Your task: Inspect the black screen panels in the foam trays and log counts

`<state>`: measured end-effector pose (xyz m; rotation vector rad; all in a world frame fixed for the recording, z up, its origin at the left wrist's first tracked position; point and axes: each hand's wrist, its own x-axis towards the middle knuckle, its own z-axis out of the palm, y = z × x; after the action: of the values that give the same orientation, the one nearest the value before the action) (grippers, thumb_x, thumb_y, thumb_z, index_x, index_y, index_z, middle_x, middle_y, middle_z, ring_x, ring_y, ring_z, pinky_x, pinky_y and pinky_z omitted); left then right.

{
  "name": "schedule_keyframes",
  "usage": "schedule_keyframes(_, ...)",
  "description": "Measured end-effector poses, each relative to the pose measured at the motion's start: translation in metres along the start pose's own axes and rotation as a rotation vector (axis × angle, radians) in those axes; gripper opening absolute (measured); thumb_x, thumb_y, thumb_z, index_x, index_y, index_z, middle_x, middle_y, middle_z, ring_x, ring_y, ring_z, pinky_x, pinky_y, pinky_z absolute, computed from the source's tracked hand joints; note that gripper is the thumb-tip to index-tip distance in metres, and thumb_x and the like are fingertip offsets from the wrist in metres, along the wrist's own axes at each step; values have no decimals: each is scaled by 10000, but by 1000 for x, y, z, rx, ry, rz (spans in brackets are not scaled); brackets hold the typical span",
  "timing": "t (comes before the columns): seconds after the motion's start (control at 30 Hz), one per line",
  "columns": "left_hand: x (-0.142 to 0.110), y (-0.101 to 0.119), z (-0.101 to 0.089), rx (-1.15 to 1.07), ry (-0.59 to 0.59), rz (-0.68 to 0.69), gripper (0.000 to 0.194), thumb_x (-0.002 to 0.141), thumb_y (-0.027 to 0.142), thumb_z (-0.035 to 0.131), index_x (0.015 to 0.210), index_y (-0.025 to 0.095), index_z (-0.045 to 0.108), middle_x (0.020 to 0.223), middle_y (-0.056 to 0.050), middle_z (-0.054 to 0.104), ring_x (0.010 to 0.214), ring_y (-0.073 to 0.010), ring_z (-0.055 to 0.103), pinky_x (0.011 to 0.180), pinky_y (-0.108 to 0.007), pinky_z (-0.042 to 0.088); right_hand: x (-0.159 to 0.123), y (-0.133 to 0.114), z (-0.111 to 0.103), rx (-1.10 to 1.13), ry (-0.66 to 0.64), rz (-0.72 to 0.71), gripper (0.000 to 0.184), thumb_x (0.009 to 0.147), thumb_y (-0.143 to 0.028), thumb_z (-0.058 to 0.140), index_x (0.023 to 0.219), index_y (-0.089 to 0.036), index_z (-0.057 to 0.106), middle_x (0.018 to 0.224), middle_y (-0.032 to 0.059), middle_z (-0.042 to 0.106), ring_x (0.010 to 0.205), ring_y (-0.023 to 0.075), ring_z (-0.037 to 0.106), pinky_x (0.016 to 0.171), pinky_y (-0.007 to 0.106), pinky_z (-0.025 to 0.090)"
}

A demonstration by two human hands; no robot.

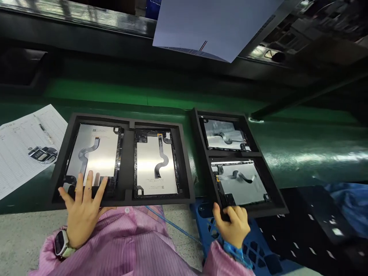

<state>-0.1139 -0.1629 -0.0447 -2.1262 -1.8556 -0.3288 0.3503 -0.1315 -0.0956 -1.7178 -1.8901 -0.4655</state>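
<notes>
My left hand [84, 209] has its fingers spread over the lower end of a display panel [106, 153] in the left black foam tray [130, 161]. A second display panel [149, 163] lies in that tray's right pocket, with a grey ribbon cable curving down its silvery back. My right hand [233, 224] grips the near edge of the right foam tray [255, 211], thumb and curled fingers around its rim. That tray sits at an angle and holds two display panels, a far one [214, 134] and a near one [244, 186].
Both trays rest on a green bench [301, 153]. Printed sheets [17, 153] with a pen and a small metallic device [43, 154] lie at the left. A blue plastic crate [207, 222] stands below the right tray. A large white sheet [212, 27] hangs at the back.
</notes>
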Motion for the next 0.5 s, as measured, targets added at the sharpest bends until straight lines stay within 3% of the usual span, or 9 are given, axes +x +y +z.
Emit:
schedule_keyframes(0.1,3,-2,0,-11,-20,-10,929,919,532,634,1661,252,151,1710,-243,94,1620,-420,4,1219,-796,-65,-35,-5,-12,-35,48,46,416,876,-449,682,592,-210,494,642,9,543,673,151,498,683,287,411)
schedule_keyframes(0.2,7,-2,-1,-29,-33,1,994,874,580,665,1661,250,154,1703,-256,105,1611,-450,15,1202,-828,-36,-51,-6,-4,-78,110,153,408,840,-481,662,582,-219,485,674,33,558,675,172,499,701,324,408)
schedule_keyframes(0.37,13,5,4,-60,-31,-75,1155,789,600,742,1666,237,85,1677,-284,204,1580,-521,131,1159,-887,33,-44,9,19,-72,111,274,425,737,-532,661,534,-232,438,615,24,490,636,180,482,681,346,394)
schedule_keyframes(0.5,15,11,6,-67,18,-73,1110,804,625,720,1664,208,155,1639,-292,327,1541,-539,262,1165,-863,148,-34,18,15,-6,62,309,347,658,-498,675,571,-254,445,631,50,482,633,228,473,648,411,367)
